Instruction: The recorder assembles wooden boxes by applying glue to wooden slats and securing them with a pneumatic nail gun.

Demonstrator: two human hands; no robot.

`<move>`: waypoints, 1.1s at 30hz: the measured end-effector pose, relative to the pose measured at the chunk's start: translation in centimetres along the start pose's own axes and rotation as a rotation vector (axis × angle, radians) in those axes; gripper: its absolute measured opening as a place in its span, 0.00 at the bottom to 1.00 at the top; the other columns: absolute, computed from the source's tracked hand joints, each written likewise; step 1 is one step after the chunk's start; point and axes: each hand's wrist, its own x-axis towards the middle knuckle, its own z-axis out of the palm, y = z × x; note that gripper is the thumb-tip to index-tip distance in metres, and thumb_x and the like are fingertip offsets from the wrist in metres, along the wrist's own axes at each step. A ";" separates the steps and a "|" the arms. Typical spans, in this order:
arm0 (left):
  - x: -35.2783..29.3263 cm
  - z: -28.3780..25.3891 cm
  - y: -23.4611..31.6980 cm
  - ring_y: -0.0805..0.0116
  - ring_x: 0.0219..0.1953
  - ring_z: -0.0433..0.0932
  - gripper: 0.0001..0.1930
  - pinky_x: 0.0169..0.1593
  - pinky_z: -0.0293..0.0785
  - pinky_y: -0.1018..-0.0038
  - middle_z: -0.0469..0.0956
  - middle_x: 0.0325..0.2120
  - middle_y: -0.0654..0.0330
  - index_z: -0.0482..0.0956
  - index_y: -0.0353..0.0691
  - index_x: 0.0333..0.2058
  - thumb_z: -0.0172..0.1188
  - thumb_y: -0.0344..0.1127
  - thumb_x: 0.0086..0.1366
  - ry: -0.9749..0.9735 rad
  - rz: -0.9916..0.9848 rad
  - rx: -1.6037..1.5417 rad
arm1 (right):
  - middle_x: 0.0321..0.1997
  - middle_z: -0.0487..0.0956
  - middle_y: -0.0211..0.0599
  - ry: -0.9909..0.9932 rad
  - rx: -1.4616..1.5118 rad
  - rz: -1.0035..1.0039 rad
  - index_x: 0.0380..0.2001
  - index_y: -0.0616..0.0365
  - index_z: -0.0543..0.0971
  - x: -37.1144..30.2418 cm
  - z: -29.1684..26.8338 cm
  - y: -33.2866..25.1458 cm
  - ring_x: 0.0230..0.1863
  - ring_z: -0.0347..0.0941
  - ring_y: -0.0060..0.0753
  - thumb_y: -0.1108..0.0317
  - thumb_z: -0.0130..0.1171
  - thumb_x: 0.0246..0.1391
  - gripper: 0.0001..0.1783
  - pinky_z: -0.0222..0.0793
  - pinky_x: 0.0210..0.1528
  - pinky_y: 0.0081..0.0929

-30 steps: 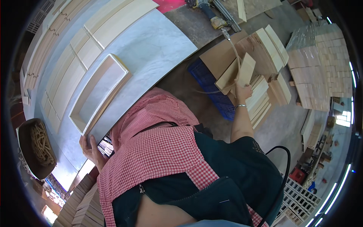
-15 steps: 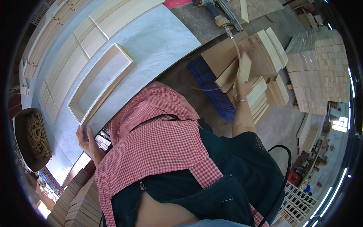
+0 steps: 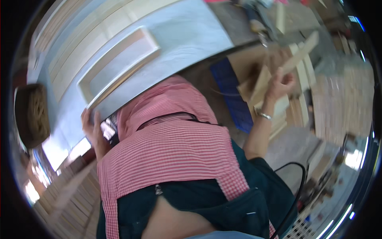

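A shallow, open wooden frame (image 3: 115,85), long and four-sided, lies on the pale blue-grey tabletop (image 3: 187,36). At its near left corner, by the table edge, my left hand (image 3: 94,129) has fingers and thumb apart; the fingertips reach the corner, though blur hides whether they press on it. Out to the right, my right hand (image 3: 280,85) is closed on the lower end of a flat, pale wooden slat (image 3: 301,54), which points up and to the right. Below that hand sit more stacked wooden pieces (image 3: 280,105).
Beside the table stands a blue plastic crate (image 3: 230,93) under cardboard. A power tool (image 3: 254,20) lies on the far bench. Wrapped wood stacks (image 3: 342,103) stand at right. A dark bin (image 3: 32,115) is at left, and a black cable (image 3: 303,179) loops near my right arm.
My right hand has moved right with a slat, lifting it off the stack. My left hand remains by the frame's corner. The whole view has shifted and blurred.
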 end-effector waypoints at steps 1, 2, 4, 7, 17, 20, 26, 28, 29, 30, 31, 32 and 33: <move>-0.3 -0.5 -1.8 0.54 0.59 0.71 0.22 0.63 0.69 0.60 0.73 0.56 0.51 0.78 0.32 0.55 0.67 0.36 0.65 0.020 0.055 -0.038 | 0.54 0.76 0.46 -0.140 0.174 -0.054 0.57 0.63 0.72 -0.3 1.2 -4.6 0.53 0.74 0.39 0.60 0.73 0.50 0.34 0.69 0.59 0.31; -0.1 -0.4 -0.9 0.55 0.58 0.72 0.22 0.62 0.70 0.61 0.73 0.56 0.51 0.78 0.32 0.54 0.68 0.36 0.65 0.014 0.005 -0.025 | 0.57 0.75 0.45 -0.314 0.283 -0.076 0.61 0.61 0.70 -0.7 2.2 -7.9 0.56 0.73 0.37 0.68 0.71 0.49 0.35 0.68 0.60 0.29; 0.2 1.2 0.6 0.56 0.55 0.74 0.21 0.59 0.73 0.65 0.74 0.55 0.51 0.80 0.32 0.53 0.69 0.35 0.63 0.055 0.051 -0.013 | 0.60 0.74 0.47 -0.621 0.407 -0.196 0.63 0.60 0.69 -3.4 5.0 -15.2 0.59 0.72 0.42 0.71 0.71 0.42 0.42 0.67 0.63 0.33; 0.3 1.6 3.9 0.58 0.52 0.75 0.20 0.58 0.74 0.67 0.75 0.54 0.52 0.81 0.33 0.51 0.70 0.34 0.62 0.082 0.025 0.001 | 0.62 0.73 0.47 -1.028 0.412 -0.560 0.64 0.60 0.69 -7.1 10.7 -23.0 0.61 0.71 0.45 0.71 0.71 0.39 0.44 0.66 0.65 0.36; -0.5 0.5 5.9 0.64 0.43 0.77 0.15 0.49 0.74 0.70 0.83 0.39 0.57 0.87 0.36 0.43 0.73 0.35 0.58 0.228 -0.003 -0.006 | 0.66 0.71 0.42 -1.471 0.245 -1.282 0.63 0.58 0.69 -13.7 20.2 -30.1 0.65 0.68 0.48 0.67 0.73 0.32 0.47 0.62 0.70 0.41; -0.2 0.4 6.0 0.65 0.42 0.77 0.14 0.46 0.74 0.71 0.84 0.35 0.58 0.88 0.36 0.41 0.73 0.36 0.57 0.253 0.036 -0.008 | 0.66 0.71 0.40 -1.473 0.216 -1.340 0.62 0.58 0.69 -14.3 21.7 -30.5 0.65 0.68 0.47 0.66 0.73 0.33 0.47 0.61 0.71 0.41; 0.5 0.0 6.5 0.66 0.38 0.78 0.10 0.44 0.75 0.72 0.84 0.34 0.58 0.88 0.36 0.36 0.74 0.32 0.56 0.257 0.089 0.095 | 0.67 0.71 0.42 -1.546 0.145 -1.327 0.64 0.60 0.69 -14.3 23.5 -30.4 0.67 0.67 0.46 0.67 0.72 0.34 0.47 0.57 0.75 0.39; 0.6 -0.1 6.5 0.67 0.38 0.77 0.09 0.45 0.74 0.72 0.85 0.32 0.60 0.89 0.36 0.34 0.73 0.34 0.57 0.271 0.115 0.117 | 0.67 0.72 0.41 -1.556 0.135 -1.383 0.64 0.60 0.69 -14.3 23.8 -30.3 0.67 0.67 0.44 0.66 0.73 0.35 0.48 0.55 0.76 0.39; 0.7 0.0 6.4 0.67 0.37 0.77 0.08 0.46 0.73 0.71 0.85 0.31 0.61 0.89 0.36 0.33 0.73 0.35 0.57 0.279 0.128 0.128 | 0.67 0.72 0.40 -1.561 0.130 -1.411 0.64 0.60 0.69 -14.2 23.9 -30.2 0.67 0.67 0.43 0.66 0.73 0.35 0.48 0.54 0.77 0.39; 0.7 0.1 6.3 0.67 0.37 0.77 0.08 0.46 0.73 0.71 0.85 0.31 0.61 0.89 0.36 0.33 0.73 0.35 0.57 0.269 0.133 0.121 | 0.67 0.72 0.40 -1.558 0.117 -1.404 0.64 0.60 0.69 -14.2 24.0 -30.1 0.67 0.67 0.43 0.66 0.73 0.35 0.48 0.54 0.77 0.39; 0.7 0.1 6.3 0.67 0.37 0.77 0.08 0.47 0.73 0.71 0.85 0.31 0.62 0.89 0.36 0.33 0.73 0.34 0.57 0.273 0.138 0.124 | 0.67 0.72 0.40 -1.554 0.110 -1.416 0.64 0.60 0.69 -14.2 24.1 -29.9 0.67 0.67 0.43 0.66 0.73 0.35 0.48 0.53 0.77 0.39; 0.7 0.2 6.3 0.67 0.37 0.77 0.08 0.48 0.73 0.70 0.85 0.31 0.62 0.89 0.36 0.33 0.73 0.34 0.57 0.278 0.142 0.129 | 0.67 0.72 0.40 -1.551 0.104 -1.427 0.64 0.60 0.69 -14.3 24.1 -29.7 0.67 0.67 0.43 0.65 0.73 0.35 0.48 0.52 0.77 0.40; 0.6 0.2 6.3 0.67 0.37 0.77 0.08 0.49 0.72 0.70 0.85 0.31 0.62 0.89 0.36 0.33 0.73 0.34 0.57 0.283 0.146 0.133 | 0.67 0.72 0.40 -1.548 0.099 -1.439 0.64 0.60 0.69 -14.3 24.2 -29.5 0.67 0.67 0.42 0.65 0.74 0.36 0.48 0.52 0.78 0.40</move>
